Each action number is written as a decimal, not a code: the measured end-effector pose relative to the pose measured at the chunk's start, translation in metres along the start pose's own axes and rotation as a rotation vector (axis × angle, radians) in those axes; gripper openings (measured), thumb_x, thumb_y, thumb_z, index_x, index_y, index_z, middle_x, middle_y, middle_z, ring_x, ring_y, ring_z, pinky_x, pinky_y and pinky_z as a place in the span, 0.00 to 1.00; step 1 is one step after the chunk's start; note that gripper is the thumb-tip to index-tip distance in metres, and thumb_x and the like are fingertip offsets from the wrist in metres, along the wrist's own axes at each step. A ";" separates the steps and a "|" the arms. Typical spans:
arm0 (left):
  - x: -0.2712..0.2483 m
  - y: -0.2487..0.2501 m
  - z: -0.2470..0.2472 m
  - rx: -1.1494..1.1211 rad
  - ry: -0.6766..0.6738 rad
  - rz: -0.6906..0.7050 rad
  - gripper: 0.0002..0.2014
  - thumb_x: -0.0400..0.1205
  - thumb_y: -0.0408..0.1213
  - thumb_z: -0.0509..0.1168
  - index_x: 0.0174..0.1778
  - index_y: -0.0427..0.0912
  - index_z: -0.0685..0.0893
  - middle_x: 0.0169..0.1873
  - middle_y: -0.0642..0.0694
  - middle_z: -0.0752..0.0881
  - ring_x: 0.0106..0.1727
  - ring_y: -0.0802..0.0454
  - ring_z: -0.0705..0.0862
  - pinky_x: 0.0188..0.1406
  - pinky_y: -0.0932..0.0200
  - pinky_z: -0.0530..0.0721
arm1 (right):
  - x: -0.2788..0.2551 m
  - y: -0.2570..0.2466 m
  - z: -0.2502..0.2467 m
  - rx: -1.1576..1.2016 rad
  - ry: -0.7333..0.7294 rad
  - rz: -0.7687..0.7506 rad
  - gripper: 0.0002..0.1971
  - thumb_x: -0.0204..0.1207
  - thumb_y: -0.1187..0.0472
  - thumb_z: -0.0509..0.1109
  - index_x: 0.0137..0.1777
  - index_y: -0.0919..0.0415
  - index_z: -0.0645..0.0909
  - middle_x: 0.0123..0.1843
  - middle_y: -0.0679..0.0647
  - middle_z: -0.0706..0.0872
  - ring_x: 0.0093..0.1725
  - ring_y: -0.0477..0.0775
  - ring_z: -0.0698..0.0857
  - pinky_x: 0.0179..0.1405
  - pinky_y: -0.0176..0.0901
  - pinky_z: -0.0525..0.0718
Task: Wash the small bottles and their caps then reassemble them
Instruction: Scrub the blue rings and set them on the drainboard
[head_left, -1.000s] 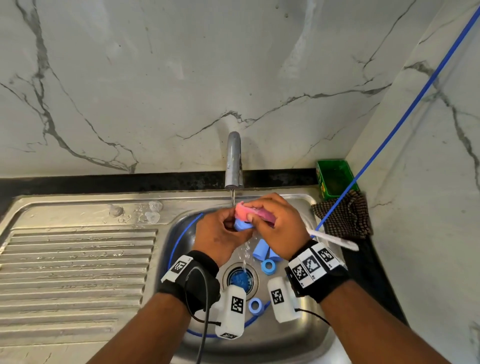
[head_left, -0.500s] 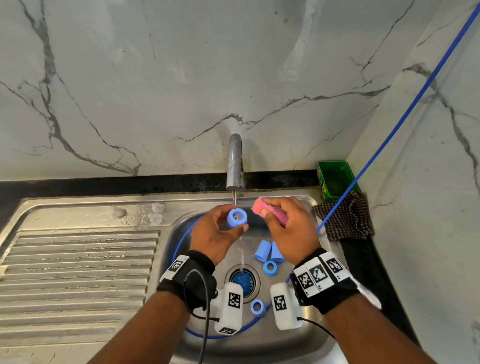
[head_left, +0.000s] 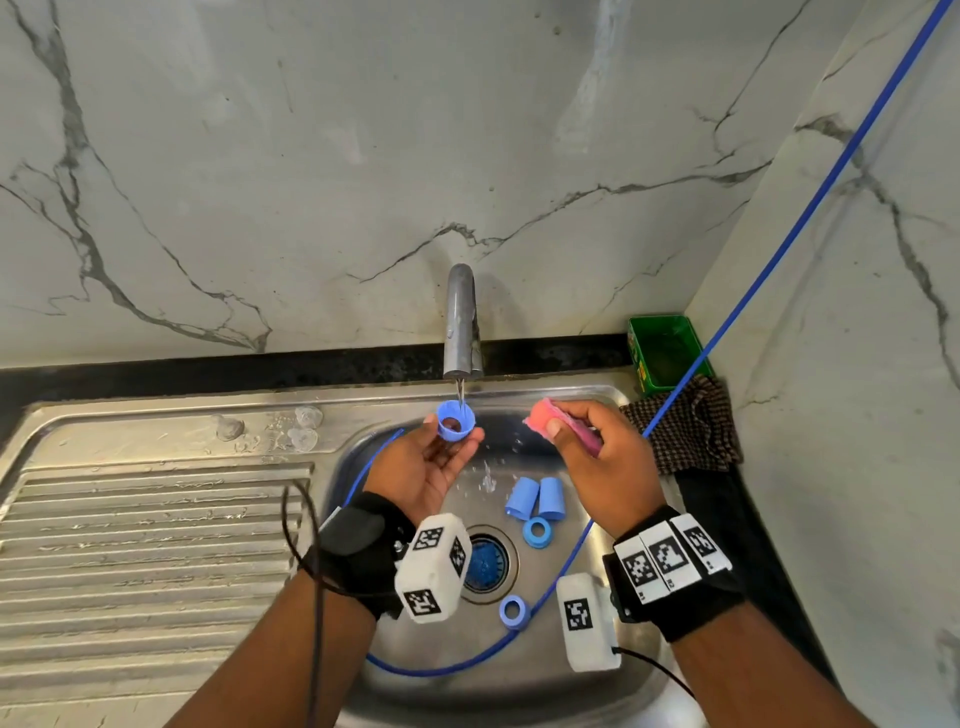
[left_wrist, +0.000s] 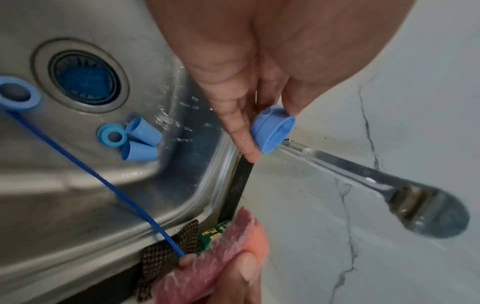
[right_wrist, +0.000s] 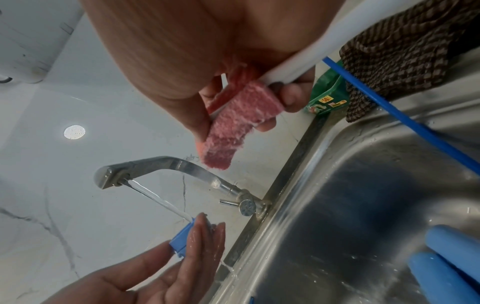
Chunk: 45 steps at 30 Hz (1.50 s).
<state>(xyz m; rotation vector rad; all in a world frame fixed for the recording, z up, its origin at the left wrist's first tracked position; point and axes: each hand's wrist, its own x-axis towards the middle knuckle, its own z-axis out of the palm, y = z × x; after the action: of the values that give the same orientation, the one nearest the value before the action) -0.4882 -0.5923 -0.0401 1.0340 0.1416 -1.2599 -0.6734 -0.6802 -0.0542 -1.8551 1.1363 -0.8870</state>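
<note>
1. My left hand (head_left: 431, 467) pinches a blue cap (head_left: 455, 421) in its fingertips, open side up under the tap (head_left: 461, 322) stream;
2. My right hand (head_left: 602, 457) grips the pink sponge (head_left: 540, 418), apart from the cap;
3. Below my hands in the sink (head_left: 597, 691): two blue bottles (head_left: 535, 498) side by side, two blue rings (head_left: 536, 532) near the drain (head_left: 485, 564).

A home kitchen: a stainless steel sink (head_left: 597, 691) with a ribbed drainboard (head_left: 145, 545), a running tap (head_left: 461, 322), marble-veined wall tiles (head_left: 311, 156), a green soap packet (head_left: 665, 353) and a checked dishcloth (head_left: 691, 431) in the corner.
</note>
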 end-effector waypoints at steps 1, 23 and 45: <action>-0.001 0.002 -0.001 -0.040 -0.012 -0.028 0.15 0.91 0.35 0.57 0.58 0.26 0.82 0.53 0.30 0.89 0.52 0.38 0.90 0.53 0.53 0.89 | 0.000 0.001 0.000 0.005 -0.002 0.003 0.08 0.80 0.55 0.74 0.58 0.47 0.86 0.52 0.43 0.87 0.53 0.35 0.83 0.50 0.19 0.75; -0.026 0.025 0.037 -0.153 -0.115 -0.139 0.18 0.92 0.34 0.55 0.52 0.19 0.79 0.61 0.21 0.83 0.74 0.25 0.76 0.80 0.38 0.70 | -0.016 -0.012 -0.025 0.072 -0.016 -0.031 0.09 0.80 0.47 0.73 0.57 0.46 0.87 0.53 0.41 0.89 0.55 0.42 0.86 0.55 0.40 0.84; -0.064 -0.032 -0.049 1.293 -0.038 0.642 0.19 0.74 0.31 0.80 0.59 0.45 0.87 0.50 0.53 0.90 0.51 0.55 0.88 0.57 0.66 0.84 | -0.077 -0.037 -0.043 0.039 -0.077 0.015 0.03 0.79 0.55 0.75 0.51 0.46 0.86 0.48 0.36 0.86 0.48 0.23 0.81 0.44 0.13 0.72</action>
<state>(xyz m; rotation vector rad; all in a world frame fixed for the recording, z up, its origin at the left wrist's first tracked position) -0.5161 -0.5110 -0.0471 1.9157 -1.0907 -0.6721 -0.7239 -0.6090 -0.0147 -1.8309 1.0773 -0.8172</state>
